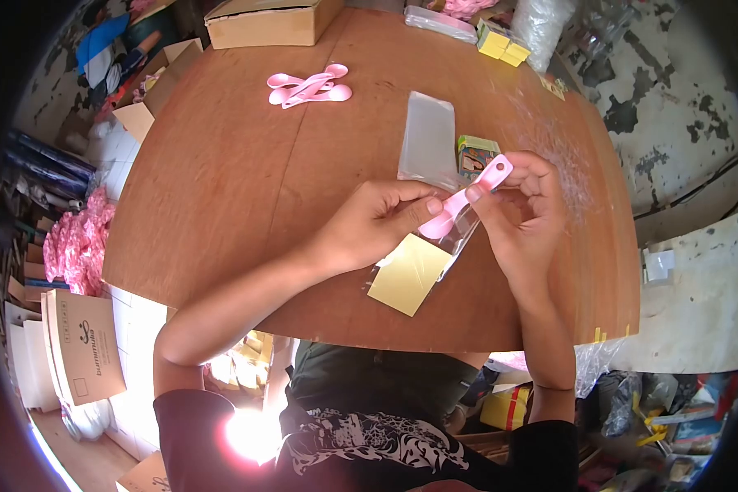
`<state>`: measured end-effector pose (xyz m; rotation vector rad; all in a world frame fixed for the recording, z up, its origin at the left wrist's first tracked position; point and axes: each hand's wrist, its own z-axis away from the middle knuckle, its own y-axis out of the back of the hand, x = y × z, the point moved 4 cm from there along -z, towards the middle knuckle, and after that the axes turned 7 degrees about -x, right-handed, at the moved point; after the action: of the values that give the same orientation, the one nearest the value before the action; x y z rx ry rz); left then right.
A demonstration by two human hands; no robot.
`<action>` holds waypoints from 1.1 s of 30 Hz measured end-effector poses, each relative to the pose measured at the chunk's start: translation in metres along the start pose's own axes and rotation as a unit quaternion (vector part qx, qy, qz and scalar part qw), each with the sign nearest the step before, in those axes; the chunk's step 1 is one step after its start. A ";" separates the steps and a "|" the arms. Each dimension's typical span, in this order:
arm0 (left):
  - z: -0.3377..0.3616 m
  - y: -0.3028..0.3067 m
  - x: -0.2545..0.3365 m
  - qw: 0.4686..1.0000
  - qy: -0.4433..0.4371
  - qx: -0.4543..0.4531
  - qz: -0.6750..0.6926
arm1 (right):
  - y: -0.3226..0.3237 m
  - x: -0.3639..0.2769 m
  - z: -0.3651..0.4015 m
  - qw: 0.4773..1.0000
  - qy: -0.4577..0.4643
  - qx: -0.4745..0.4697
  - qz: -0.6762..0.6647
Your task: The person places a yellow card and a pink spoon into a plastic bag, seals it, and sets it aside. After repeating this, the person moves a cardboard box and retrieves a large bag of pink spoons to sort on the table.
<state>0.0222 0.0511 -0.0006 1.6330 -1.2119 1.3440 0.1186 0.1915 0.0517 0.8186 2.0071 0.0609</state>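
In the middle of the head view, my right hand is closed on the handle of a pink measuring spoon. The spoon slants, bowl end down to the left, at the mouth of a clear plastic bag. Thumb and fingers of my left hand pinch the bag's edge beside the bowl. A pale yellow card shows at the bag's lower end, near the table's front edge. Just beyond my hands lie a stack of clear bags and a small printed box. My fingertips are partly hidden.
Several pink spoons lie in a pile on the wooden table. Along its far edge are a cardboard box, yellow blocks and a roll of clear plastic. A carton stands at the left.
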 end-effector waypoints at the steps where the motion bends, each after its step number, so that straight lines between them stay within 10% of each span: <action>1: 0.000 0.000 0.000 1.000 0.003 0.004 0.001 | 0.000 0.000 0.000 1.000 0.002 -0.004 -0.001; 10: 0.004 0.004 0.010 0.998 -0.005 0.015 -0.053 | -0.013 -0.009 -0.001 0.987 0.080 -0.070 0.123; 16: 0.007 0.002 0.015 0.998 -0.026 0.042 -0.031 | -0.005 -0.019 -0.013 0.976 -0.133 -0.133 -0.112; 20: 0.009 0.014 0.029 0.964 -0.176 0.130 -0.154 | 0.033 -0.079 -0.044 0.957 0.203 0.026 0.205; 27: 0.012 0.029 0.040 0.967 -0.131 0.177 -0.130 | 0.023 -0.092 -0.071 0.924 0.219 -0.160 0.271; 30: 0.014 0.024 0.043 0.961 -0.159 0.168 -0.150 | 0.019 -0.095 -0.058 0.941 0.193 -0.181 0.211; 33: 0.012 0.020 0.042 0.986 -0.149 0.069 -0.006 | 0.005 -0.073 -0.037 0.978 -0.062 -0.181 -0.086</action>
<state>0.0081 0.0236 0.0365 1.9927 -1.2992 1.2298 0.1171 0.1637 0.1290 0.4047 1.8660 0.2619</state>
